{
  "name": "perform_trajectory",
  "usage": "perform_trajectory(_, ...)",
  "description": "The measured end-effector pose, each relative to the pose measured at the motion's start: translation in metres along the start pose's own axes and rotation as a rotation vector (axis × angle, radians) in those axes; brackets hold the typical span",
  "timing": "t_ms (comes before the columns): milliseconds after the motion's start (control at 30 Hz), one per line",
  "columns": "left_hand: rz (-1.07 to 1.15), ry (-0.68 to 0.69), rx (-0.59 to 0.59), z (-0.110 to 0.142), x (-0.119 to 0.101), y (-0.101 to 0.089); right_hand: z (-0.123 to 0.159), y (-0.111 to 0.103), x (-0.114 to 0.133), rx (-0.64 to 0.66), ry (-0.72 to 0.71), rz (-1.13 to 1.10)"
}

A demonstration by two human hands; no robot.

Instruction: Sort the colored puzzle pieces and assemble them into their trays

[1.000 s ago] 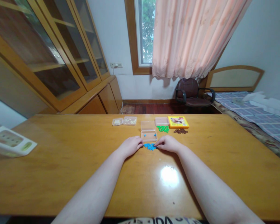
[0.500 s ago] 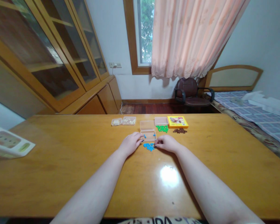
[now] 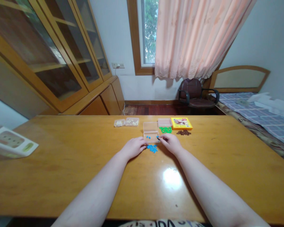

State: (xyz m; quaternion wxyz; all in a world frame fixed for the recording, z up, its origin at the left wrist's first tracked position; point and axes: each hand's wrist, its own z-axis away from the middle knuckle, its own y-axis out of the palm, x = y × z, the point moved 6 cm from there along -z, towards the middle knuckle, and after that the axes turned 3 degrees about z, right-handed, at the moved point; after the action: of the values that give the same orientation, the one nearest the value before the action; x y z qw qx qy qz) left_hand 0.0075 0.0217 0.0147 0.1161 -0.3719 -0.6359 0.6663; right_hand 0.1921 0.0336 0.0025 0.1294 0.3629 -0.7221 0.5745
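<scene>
An open clear plastic box (image 3: 145, 141) holds several small blue pieces (image 3: 149, 137), its lid (image 3: 150, 127) tipped back behind it. In front of it lies a loose pile of small blue pieces (image 3: 152, 148). My left hand (image 3: 134, 147) reaches the pile's left edge with its fingertips drawn together; anything between them is too small to make out. Over the box's right side, my right hand (image 3: 170, 142) pinches thumb and finger at a small blue piece.
Behind the box lie small green pieces (image 3: 166, 130), with another clear box (image 3: 164, 122) at their back. Brown pieces (image 3: 184, 132) lie before a yellow box (image 3: 181, 123). Two clear containers (image 3: 132, 122) with pale pieces stand left. A white object (image 3: 13, 142) stands far left.
My right hand has moved from the blue pile up to the box's right side. My left hand has come down from the box's left side to the pile. The view has shifted slightly.
</scene>
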Motion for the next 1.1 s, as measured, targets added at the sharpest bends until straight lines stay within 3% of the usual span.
perform_trajectory(200, -0.017, 0.030, 0.011, 0.001, -0.002, 0.000, -0.003, 0.006, -0.008, -0.014, 0.101, 0.061)
perform_trajectory(533, -0.004, 0.014, 0.024, 0.002, 0.001, -0.002, -0.002, 0.007, -0.009, 0.060, 0.110, 0.070)
perform_trajectory(633, 0.000, -0.002, 0.028, 0.003, 0.004, -0.002, -0.002, 0.002, -0.005, 0.080, 0.052, 0.039)
perform_trajectory(867, -0.014, -0.005, 0.029, 0.002, 0.006, -0.003, 0.004, 0.010, 0.003, 0.286, -0.084, 0.105)
perform_trajectory(1100, -0.005, -0.008, 0.025, 0.002, 0.008, 0.000, 0.004, 0.014, 0.011, 0.328, -0.167, 0.275)
